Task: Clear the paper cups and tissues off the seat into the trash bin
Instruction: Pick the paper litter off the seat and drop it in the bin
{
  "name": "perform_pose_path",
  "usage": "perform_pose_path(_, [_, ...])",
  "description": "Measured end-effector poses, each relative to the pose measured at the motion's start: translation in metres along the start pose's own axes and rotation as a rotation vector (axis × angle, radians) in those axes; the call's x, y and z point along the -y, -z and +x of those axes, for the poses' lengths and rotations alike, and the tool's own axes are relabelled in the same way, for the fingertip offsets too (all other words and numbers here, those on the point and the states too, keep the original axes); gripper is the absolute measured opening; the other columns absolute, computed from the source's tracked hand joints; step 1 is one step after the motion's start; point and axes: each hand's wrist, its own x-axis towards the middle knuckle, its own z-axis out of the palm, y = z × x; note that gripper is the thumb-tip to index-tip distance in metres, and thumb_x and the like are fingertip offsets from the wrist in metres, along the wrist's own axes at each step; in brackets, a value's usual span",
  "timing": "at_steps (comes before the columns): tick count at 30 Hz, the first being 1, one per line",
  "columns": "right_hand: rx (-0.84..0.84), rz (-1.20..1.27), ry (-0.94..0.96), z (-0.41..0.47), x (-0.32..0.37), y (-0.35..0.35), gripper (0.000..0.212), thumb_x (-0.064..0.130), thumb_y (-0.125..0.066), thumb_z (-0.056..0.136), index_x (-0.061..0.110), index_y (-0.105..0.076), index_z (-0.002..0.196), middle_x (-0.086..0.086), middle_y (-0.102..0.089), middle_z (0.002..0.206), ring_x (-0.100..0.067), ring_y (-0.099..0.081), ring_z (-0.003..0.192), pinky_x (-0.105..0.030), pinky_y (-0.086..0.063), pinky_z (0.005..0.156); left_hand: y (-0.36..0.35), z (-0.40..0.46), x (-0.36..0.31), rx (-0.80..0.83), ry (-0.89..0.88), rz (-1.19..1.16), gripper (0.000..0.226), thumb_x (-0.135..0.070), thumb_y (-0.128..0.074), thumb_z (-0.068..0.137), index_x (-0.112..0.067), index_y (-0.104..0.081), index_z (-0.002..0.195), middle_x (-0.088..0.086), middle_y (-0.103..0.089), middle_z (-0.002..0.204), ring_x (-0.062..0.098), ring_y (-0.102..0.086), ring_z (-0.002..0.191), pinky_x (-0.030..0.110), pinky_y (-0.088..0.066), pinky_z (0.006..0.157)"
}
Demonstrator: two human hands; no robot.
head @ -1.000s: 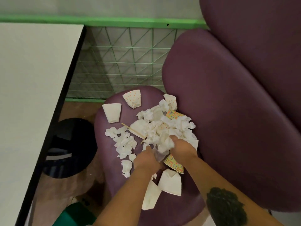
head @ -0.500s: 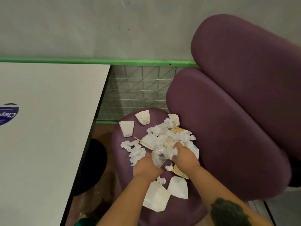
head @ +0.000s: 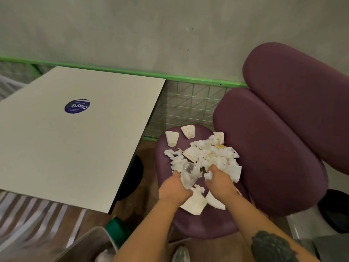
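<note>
Currently mid-pickup, gathering litter off the purple seat [head: 207, 224]. Left hand [head: 172, 190] curling round a clear plastic cup [head: 188, 175], gripping it at the pile's 7 o'clock edge. Right hand [head: 219, 181] pinching a wad of tissue [head: 207, 175], fingers curled, just at 3 o'clock of the cup. Tissue heap [head: 209, 156] lying mid-seat; flattened paper cups [head: 172, 138] sitting at 11 to 12 o'clock of it, more under the wrists at 6 o'clock. Wooden stick [head: 187, 154] lying in the heap. Trash bin [head: 88, 244] looking to be the grey container at 8 o'clock of the seat, down by the table [head: 75, 144]. Next, probably: lifting both handfuls, swinging toward 8 o'clock, dropping over the bin, returning for the rest. Watching for loose tissue falling on the way.
</note>
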Motion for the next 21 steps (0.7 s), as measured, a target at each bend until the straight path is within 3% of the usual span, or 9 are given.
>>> perform_pose_path(9, [0.035, -0.021, 0.113, -0.074, 0.043, -0.051, 0.029, 0.013, -0.049, 0.087, 0.012, -0.046, 0.115, -0.017, -0.063, 0.109, -0.036, -0.058, 0.103, -0.035, -0.041, 0.076, 0.008, -0.081, 0.076, -0.063, 0.059, -0.021, 0.042, -0.038, -0.064, 0.071, -0.016, -0.04, 0.098, 0.007, -0.064, 0.104, 0.029, -0.063, 0.098, 0.031, -0.045, 0.072])
perform_pose_path(17, [0.133, 0.027, 0.22, -0.131, 0.098, -0.111, 0.023, 0.017, -0.055, 0.085, 0.012, -0.052, 0.107, -0.013, -0.063, 0.104, -0.032, -0.059, 0.098, -0.035, -0.045, 0.08, 0.016, -0.139, 0.176, -0.039, 0.156, -0.005, 0.049, -0.045, -0.064, 0.071, -0.02, -0.043, 0.106, 0.002, -0.062, 0.104, 0.023, -0.062, 0.096, 0.036, -0.052, 0.083])
perform_pose_path(21, [0.226, 0.025, 0.26, -0.165, 0.134, -0.161, 0.02, 0.022, -0.055, 0.085, 0.014, -0.052, 0.103, -0.011, -0.062, 0.104, -0.032, -0.058, 0.097, -0.031, -0.04, 0.074, 0.028, -0.171, 0.239, -0.03, 0.225, 0.006, 0.05, -0.041, -0.063, 0.075, -0.016, -0.043, 0.113, 0.005, -0.063, 0.105, 0.023, -0.062, 0.098, 0.037, -0.052, 0.086])
